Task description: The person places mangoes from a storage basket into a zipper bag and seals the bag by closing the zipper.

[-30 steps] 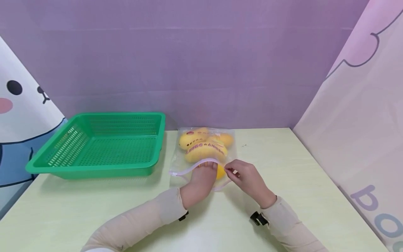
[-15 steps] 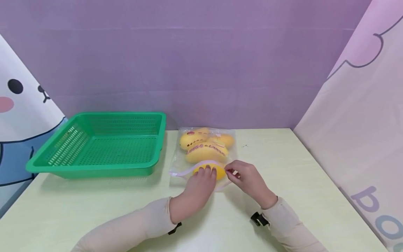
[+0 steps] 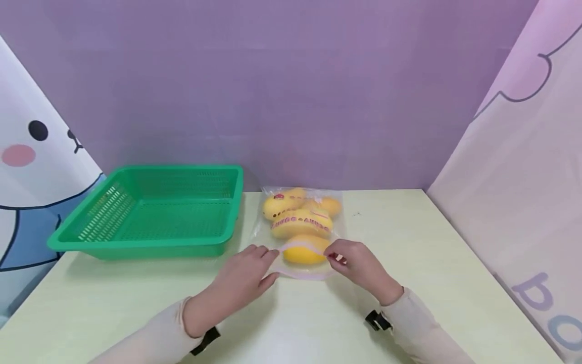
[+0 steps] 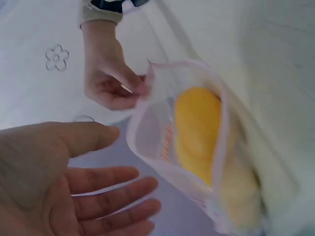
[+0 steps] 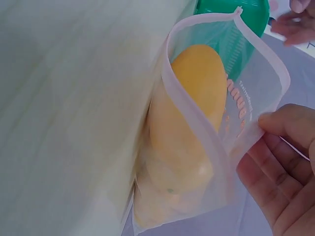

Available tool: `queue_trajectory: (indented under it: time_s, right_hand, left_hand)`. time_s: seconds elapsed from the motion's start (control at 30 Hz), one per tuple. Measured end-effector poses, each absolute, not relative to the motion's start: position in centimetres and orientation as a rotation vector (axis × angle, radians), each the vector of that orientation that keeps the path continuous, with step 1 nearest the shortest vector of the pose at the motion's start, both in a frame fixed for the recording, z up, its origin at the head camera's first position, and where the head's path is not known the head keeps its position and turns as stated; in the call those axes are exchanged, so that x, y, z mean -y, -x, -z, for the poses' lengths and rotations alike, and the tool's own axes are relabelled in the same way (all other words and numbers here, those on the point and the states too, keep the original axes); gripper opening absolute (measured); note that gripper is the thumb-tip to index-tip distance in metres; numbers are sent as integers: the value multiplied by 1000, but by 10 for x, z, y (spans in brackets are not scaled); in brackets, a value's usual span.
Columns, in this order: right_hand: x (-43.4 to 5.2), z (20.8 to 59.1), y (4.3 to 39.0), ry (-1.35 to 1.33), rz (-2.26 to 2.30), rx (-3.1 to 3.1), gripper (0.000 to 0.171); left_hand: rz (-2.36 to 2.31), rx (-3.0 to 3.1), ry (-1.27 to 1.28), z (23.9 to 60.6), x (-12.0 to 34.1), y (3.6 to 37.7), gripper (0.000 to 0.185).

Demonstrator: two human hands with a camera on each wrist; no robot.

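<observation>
A clear zip bag (image 3: 259, 230) with printed lettering lies on the table, its mouth gaping towards me. Several yellow mangoes lie inside; the nearest mango (image 3: 303, 257) sits just within the pale pink zip rim (image 5: 189, 113). My right hand (image 3: 364, 263) pinches the right corner of that rim between thumb and fingers. At the bag's left side is my left hand (image 3: 236, 275). The left wrist view shows this left hand (image 4: 44, 179) with straight, spread fingers and thumb apart, holding nothing, close to the rim. The bag's print partly covers the farther mangoes.
A green plastic basket (image 3: 145, 247) with slotted walls stands left of the bag, nothing visible in it. Behind the pale table (image 3: 409, 232) rises a purple backdrop (image 3: 291, 101). Printed white cloth panels flank both sides.
My left hand has come out of the bag's mouth, off the nearest mango, and moved left to the bag's left edge. My right hand keeps pinching the rim.
</observation>
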State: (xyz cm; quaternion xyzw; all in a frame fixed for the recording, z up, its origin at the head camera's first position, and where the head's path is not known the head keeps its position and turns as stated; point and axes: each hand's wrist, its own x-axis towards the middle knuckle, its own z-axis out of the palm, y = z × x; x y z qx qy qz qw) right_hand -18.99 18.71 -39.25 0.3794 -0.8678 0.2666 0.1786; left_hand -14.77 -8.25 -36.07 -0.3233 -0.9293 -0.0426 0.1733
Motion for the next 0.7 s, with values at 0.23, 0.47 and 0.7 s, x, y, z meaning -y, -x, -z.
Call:
queue_trajectory:
  time_s: [0.23, 0.47, 0.7]
  right_hand:
    - [-190, 393, 191, -1083, -751, 2473, 14]
    - [-194, 397, 190, -1128, -634, 2437, 17]
    - [-196, 397, 190, -1167, -527, 2419, 19]
  left_hand:
    - [685, 2740, 766, 374, 121, 157, 24]
    - [1014, 2841, 657, 387, 145, 163, 12]
    - [1218, 2925, 546, 400, 149, 167, 20]
